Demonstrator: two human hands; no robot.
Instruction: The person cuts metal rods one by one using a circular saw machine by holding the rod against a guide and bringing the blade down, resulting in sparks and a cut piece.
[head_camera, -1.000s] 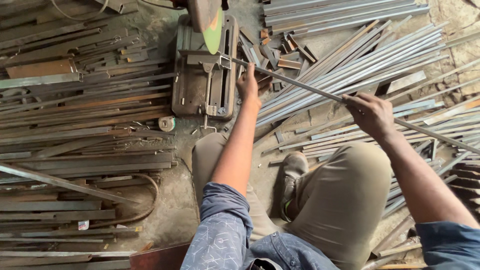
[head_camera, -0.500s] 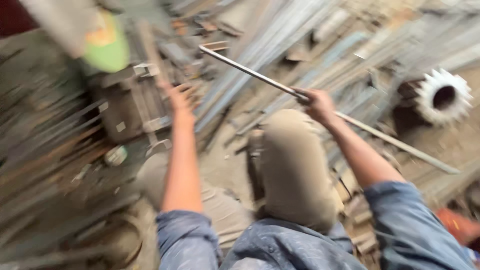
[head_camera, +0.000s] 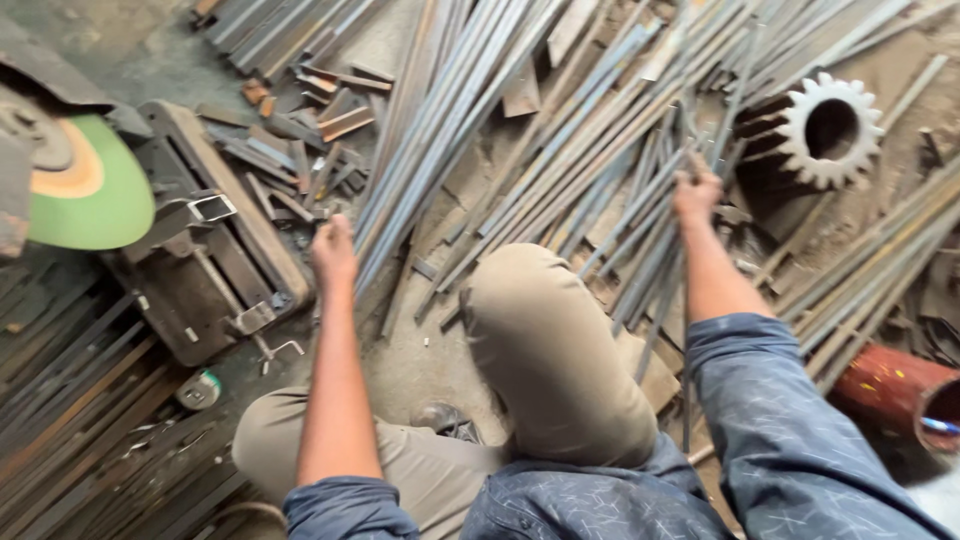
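Observation:
My right hand (head_camera: 697, 195) reaches forward into a heap of long thin metal rods (head_camera: 640, 215), its fingers closed around one or two of them. Its forearm runs back to a blue patterned sleeve. My left hand (head_camera: 333, 250) is stretched out low beside the right edge of the cut-off saw's base (head_camera: 215, 280), at the near ends of another bundle of rods (head_camera: 410, 190). Its fingers point down and away, so its grip is hidden. My bent knee in khaki trousers (head_camera: 545, 340) rises between the two arms.
The saw's green disc (head_camera: 95, 200) hangs at the left, over a short square tube (head_camera: 212, 207) in the vise. A large toothed gear (head_camera: 828, 128) lies at the upper right and a red pipe (head_camera: 890, 385) at the right edge. A tape measure (head_camera: 200, 390) sits by flat bars.
The view has swung to the right. My right hand has carried the long rod away from the saw to the rod heap. My left hand has come off the rod at the vise.

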